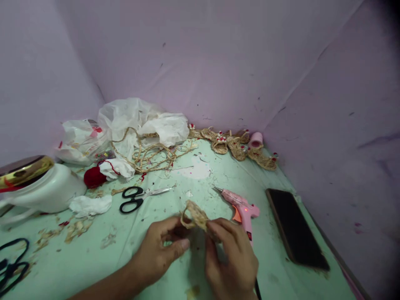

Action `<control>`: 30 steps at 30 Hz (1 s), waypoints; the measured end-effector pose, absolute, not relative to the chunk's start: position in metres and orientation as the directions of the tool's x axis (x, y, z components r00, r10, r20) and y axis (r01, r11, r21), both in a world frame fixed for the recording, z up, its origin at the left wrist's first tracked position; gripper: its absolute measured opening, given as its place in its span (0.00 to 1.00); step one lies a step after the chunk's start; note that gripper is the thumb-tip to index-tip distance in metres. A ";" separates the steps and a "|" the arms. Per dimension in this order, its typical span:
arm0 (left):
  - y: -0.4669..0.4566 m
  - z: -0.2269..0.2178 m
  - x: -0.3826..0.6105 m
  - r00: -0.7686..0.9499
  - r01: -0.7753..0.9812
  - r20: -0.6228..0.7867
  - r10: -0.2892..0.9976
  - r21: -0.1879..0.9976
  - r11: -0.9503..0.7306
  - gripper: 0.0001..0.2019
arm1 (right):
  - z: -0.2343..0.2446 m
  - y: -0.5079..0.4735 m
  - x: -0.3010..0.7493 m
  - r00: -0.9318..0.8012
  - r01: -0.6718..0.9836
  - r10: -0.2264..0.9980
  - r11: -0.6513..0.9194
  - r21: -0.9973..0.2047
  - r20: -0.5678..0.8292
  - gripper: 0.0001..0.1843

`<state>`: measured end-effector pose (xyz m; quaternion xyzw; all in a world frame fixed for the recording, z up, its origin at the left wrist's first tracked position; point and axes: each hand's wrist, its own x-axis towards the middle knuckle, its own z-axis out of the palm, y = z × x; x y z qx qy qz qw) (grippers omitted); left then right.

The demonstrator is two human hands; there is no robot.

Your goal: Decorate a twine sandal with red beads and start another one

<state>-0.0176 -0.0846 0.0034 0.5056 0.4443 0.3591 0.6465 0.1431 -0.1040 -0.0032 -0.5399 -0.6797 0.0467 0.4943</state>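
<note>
A small woven straw slipper (pixel 196 214) with a looped strap is held up between my hands, over the green tabletop. My right hand (pixel 233 258) pinches its near right end between thumb and fingers. At its left side, my left hand (pixel 161 246) has curled fingers against the strap loop, with the thumb held a little lower; the fingertips are partly hidden behind the slipper. Just beyond my right hand lies a pink glue gun (pixel 239 202) with an orange trigger and a lit red light. Black-handled scissors (pixel 140 198) lie to the left of the slipper.
Several finished straw slippers (pixel 237 148) with beads line the back wall beside a pink spool (pixel 255 140). A dark phone (pixel 296 229) lies at right. At left are braided cord (pixel 153 156), plastic bags (pixel 131 116), red yarn (pixel 94 178), a white container (pixel 50 189) and straw scraps (pixel 76 230).
</note>
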 end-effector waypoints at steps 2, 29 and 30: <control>-0.088 0.005 -0.016 0.423 -0.086 -0.203 0.883 0.961 0.262 0.16 | -0.004 -0.105 0.142 -0.066 0.705 0.767 0.489 -0.513 0.639 0.26; -0.078 0.011 -0.018 0.334 -0.441 -0.261 0.906 0.806 0.395 0.10 | 0.010 -0.105 0.135 -0.246 0.419 0.520 0.818 -0.394 0.818 0.08; -0.078 0.011 -0.018 0.331 -0.423 -0.248 0.911 0.824 0.378 0.11 | 0.009 -0.106 0.135 -0.213 0.456 0.578 0.772 -0.443 0.788 0.10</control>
